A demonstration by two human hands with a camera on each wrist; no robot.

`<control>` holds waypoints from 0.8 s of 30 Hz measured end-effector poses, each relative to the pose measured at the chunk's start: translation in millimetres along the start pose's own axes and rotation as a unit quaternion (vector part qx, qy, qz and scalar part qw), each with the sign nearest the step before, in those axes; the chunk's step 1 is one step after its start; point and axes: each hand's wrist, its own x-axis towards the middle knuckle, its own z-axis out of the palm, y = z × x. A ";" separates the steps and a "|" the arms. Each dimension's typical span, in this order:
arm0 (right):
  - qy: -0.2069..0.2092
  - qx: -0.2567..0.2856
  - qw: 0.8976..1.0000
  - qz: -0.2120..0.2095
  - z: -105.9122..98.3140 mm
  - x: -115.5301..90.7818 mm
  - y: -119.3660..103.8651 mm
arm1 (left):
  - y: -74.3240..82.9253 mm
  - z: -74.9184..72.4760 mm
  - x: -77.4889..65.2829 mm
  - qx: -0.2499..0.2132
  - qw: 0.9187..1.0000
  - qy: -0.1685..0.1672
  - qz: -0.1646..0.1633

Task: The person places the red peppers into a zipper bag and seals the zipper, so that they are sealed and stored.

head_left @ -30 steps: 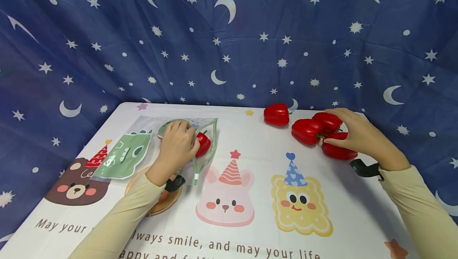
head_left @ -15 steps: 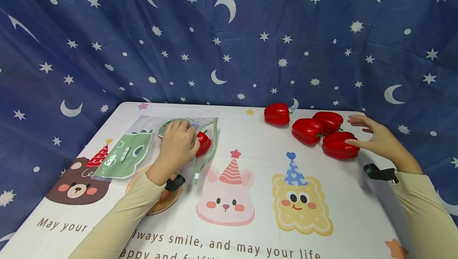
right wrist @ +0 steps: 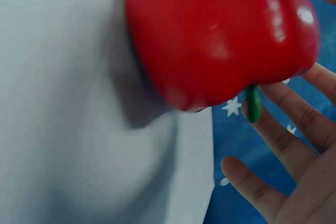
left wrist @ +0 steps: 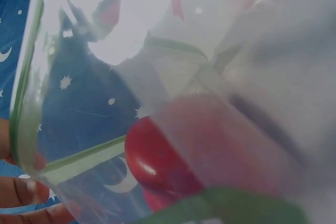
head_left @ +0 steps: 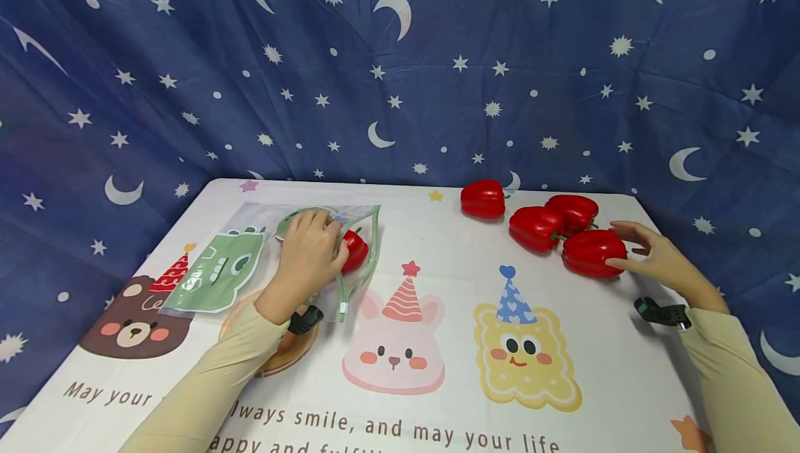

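Observation:
A clear zip bag (head_left: 215, 272) with a green cartoon print lies at the left of the table, its mouth facing right. My left hand (head_left: 309, 248) grips the bag near its mouth; in the left wrist view its fingertips (left wrist: 32, 191) are at the green-edged rim. Inside the bag is a red bell pepper (head_left: 355, 253), partly hidden by that hand. At the right, my right hand (head_left: 665, 269) has its fingers spread beside the nearest red bell pepper (head_left: 590, 253), thumb over its right end. Its green stem (right wrist: 253, 104) shows in the right wrist view, close to the fingers.
Behind that pepper lie two more red bell peppers (head_left: 536, 229), close together, and another pepper (head_left: 483, 200) stands apart near the back edge. A blue star-patterned curtain (head_left: 400, 78) rises behind the white printed tablecloth (head_left: 450, 300).
My right hand has drawn back to the right from over the peppers, then come down lower beside the nearest one. My left hand and the bag have stayed put.

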 end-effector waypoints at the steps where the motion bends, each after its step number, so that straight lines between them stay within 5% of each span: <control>1: -0.005 0.003 1.000 0.006 1.1 -0.2 1.6 | 0.0 0.0 0.0 0.000 1.000 -0.001 0.000; 24: -0.020 0.004 0.999 0.033 13.8 -4.4 9.5 | 0.1 0.0 0.3 -0.001 1.000 0.000 -0.002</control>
